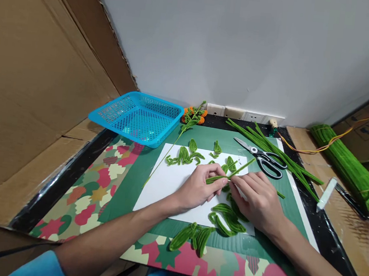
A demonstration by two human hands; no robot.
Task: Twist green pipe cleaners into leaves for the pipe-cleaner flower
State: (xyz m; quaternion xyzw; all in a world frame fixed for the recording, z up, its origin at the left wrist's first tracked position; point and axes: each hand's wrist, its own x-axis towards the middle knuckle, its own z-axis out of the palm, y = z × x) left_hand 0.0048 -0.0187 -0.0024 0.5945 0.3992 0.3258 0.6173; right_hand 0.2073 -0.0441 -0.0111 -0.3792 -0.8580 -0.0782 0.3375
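- Green fuzzy stem [233, 172], the piece being worked, lies slanted over the white sheet [166, 184] in the middle of the table, held between both hands.
- Cardboard walls [29, 73] close in on the left; one blue basket [137, 117] sits at the far left, empty as far as I can see.
- One thick bundle of green stems [349, 170] lies at the far right, and a looser spread of long stems [269, 149] sits under one pair of scissors [264, 158].
- One finished sprig with orange flowers [193, 115] rests by the wall.
- Left hand [199, 188]: thumb and forefinger pinch the stem's near end, the other fingers curled.
- Right hand [257, 198]: fingertips pressed together on the stem just beside the left hand's.
- Bent green leaves [225, 219]: roughly eight beyond the hands and about seven nearer; overlaps blur the count.
- Risk, as I judge it: the leaves crowd under both wrists, so a sliding wrist could flatten or scatter them, and the stem's wire tip might prick a finger.
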